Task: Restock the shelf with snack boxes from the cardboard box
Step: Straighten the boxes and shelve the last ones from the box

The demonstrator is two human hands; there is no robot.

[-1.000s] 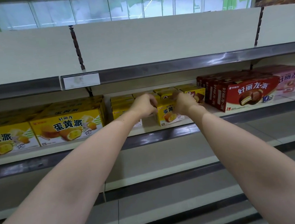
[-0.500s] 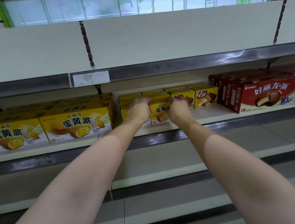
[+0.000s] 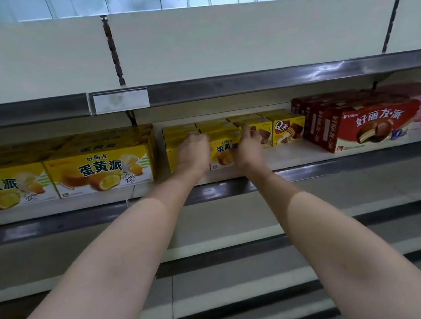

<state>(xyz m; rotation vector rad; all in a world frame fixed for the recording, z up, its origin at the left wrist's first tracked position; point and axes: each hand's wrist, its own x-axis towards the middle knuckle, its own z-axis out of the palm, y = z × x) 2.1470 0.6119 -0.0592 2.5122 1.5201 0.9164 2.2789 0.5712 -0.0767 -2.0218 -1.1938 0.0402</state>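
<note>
Yellow box [image 3: 225,150] is sitting between your left hand [image 3: 193,150] and right hand [image 3: 247,147], both gripping its sides, so keep sliding it back straight on the shelf [image 3: 293,153].

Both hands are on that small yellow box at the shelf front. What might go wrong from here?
1. The small yellow egg-yolk pie box sits near the shelf's front edge; if the left hand or right hand slips, it may tip off onto the lower shelves.
2. The right hand is close to the Q-pie boxes; sliding the box right may knock them askew.
3. The left hand covers the neighbouring yellow box, so alignment there cannot be checked.
</note>
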